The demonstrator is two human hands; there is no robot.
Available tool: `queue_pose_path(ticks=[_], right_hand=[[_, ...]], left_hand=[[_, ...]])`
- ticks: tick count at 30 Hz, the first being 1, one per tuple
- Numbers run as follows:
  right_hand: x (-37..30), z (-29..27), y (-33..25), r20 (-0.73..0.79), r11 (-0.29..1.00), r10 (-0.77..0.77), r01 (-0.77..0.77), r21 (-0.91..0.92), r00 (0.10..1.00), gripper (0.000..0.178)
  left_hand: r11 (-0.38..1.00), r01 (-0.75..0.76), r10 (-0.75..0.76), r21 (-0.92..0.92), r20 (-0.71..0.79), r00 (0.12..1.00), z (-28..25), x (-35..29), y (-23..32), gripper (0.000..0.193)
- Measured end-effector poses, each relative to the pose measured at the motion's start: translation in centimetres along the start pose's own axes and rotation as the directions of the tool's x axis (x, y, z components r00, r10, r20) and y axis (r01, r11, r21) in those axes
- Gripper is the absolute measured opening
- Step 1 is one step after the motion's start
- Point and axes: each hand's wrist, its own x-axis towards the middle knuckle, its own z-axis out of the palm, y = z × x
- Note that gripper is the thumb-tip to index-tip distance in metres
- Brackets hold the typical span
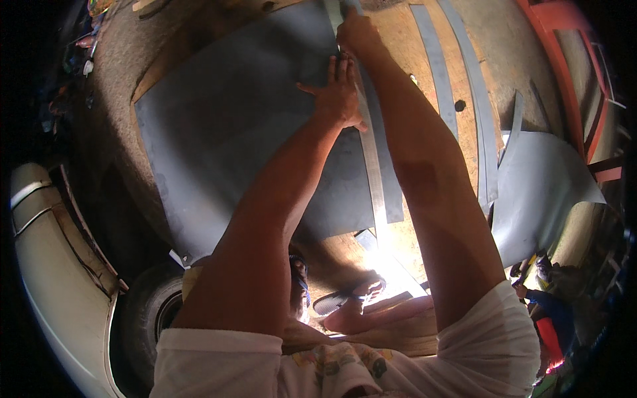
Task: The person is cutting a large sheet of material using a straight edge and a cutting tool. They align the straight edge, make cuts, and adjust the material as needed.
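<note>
A large dark grey sheet (232, 146) lies on a wooden board (401, 73). Along its right part runs a long, flat metal straightedge (375, 182), pointing away from me. My left hand (337, 103) rests with fingers spread on the sheet and the straightedge's edge. Farther out, my right hand (358, 34) is closed in a fist beside the far part of the straightedge. Whatever it grips is hidden by the fingers and too small to name. A narrow margin of grey sheet (393, 202) shows to the right of the straightedge.
Long grey strips (434, 66) lie on the board to the right, near a curved grey sheet (541, 189). A red metal frame (554, 20) stands far right. At left are a tyre (142, 302) and a pale vehicle panel (56, 278). Another person (554, 312) is at lower right.
</note>
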Motion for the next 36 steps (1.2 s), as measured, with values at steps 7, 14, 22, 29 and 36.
queue_pose_path(ticks=[7,14,22,29,36], right_hand=[[-2.5,-1.0,1.3,-0.008,0.999,0.002,-0.002,-0.05,1.0,0.05],[-5.8,-0.4,2.5,-0.011,0.999,-0.039,0.039,-0.002,0.999,0.046],[-10.3,-0.5,3.2,-0.035,0.999,-0.004,0.006,0.046,0.999,0.046],[-15.2,-0.9,3.7,-0.039,0.989,0.012,-0.006,0.146,0.999,0.045],[-19.2,0.2,5.8,-0.036,0.997,0.003,-0.001,0.073,0.999,0.052]], left_hand=[[0.999,-0.038,0.038,0.001,-0.03,0.999,0.1,0.1,0.4,0.144],[0.997,-0.072,0.074,0.025,-0.08,0.994,0.9,0.2,0.1,0.136],[0.993,-0.115,0.114,0.007,-0.198,0.973,1.7,0.3,-0.3,0.133],[0.993,-0.112,0.107,-0.023,-0.16,0.981,1.5,0.0,-0.1,0.136],[0.992,-0.052,0.077,0.119,-0.215,0.974,4.2,2.2,-0.4,0.122]])
